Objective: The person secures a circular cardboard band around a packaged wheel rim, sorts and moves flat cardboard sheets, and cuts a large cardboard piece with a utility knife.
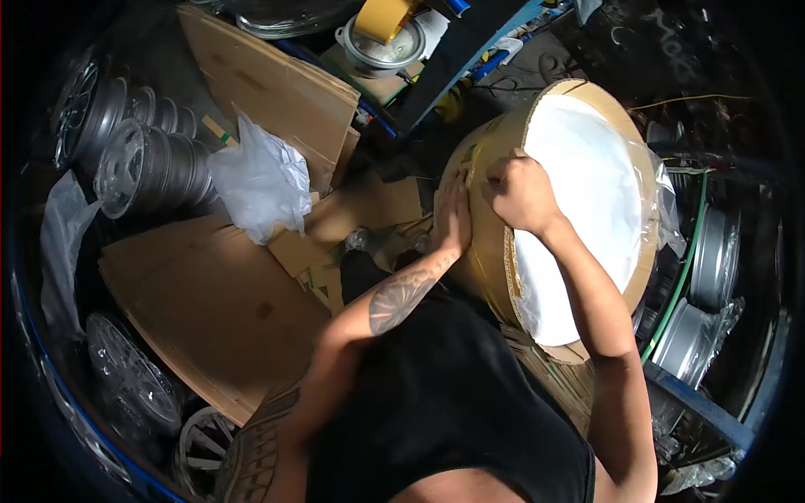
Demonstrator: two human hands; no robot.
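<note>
A large round bundle wrapped in cardboard (484,260) stands tilted in front of me, with a white sheet (587,201) over its face and clear plastic at its right edge. Brown tape runs around its side. My left hand (454,216) lies flat against the cardboard side, fingers stretched out. My right hand (521,191) is closed at the upper left rim of the bundle, over the cardboard edge; what its fingers hold, if anything, is hidden.
Metal wheel rims (134,168) lie at the left and more rims (713,256) at the right. Flat cardboard sheets (218,302) and crumpled plastic (260,180) are on the left. A tape roll (384,18) sits on a silver wheel part at the top.
</note>
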